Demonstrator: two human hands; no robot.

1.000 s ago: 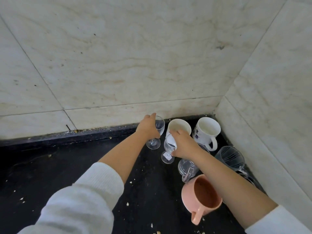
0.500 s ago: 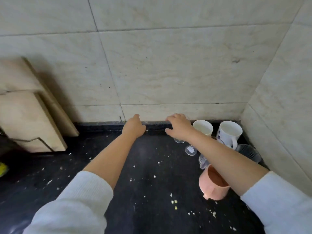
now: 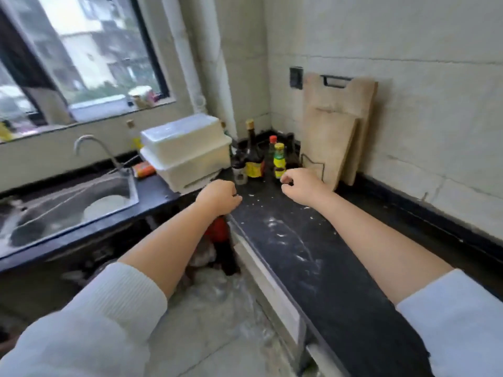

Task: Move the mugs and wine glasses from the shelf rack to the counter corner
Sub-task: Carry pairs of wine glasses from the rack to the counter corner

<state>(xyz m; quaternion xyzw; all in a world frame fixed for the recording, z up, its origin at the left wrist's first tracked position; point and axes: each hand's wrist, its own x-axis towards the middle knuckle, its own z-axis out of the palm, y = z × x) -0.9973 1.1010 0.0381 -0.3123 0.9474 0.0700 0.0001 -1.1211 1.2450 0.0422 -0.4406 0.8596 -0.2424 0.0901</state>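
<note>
2 bare hands reach out over a dark counter (image 3: 313, 257) speckled with pale crumbs, and neither holds anything. The left hand (image 3: 219, 197) hovers at the counter's near edge with its fingers curled loosely together. The right hand (image 3: 302, 186) hangs over the counter, closer to the back wall, with fingers half curled around empty air. Both look relaxed, which suggests a pause between carries rather than a grasp.

No mugs or wine glasses appear in this view, and no shelf rack can be made out, so where they stand cannot be told from here.

At the far end of the counter, in the corner, a cluster of sauce bottles (image 3: 254, 161) stands upright, including a tall dark one and a small yellow-labelled one (image 3: 279, 161); their contents cannot be judged. Right of the bottles, 2 wooden chopping boards (image 3: 332, 131) lean on the tiled wall, probably to dry and save space. Left of the bottles sit 2 stacked white lidded boxes (image 3: 187, 151), closed, contents hidden. Further left of the bottles, a steel sink (image 3: 68, 208) holds what looks like a white dish, under a curved tap (image 3: 94, 148) and a window (image 3: 81, 55).
</note>
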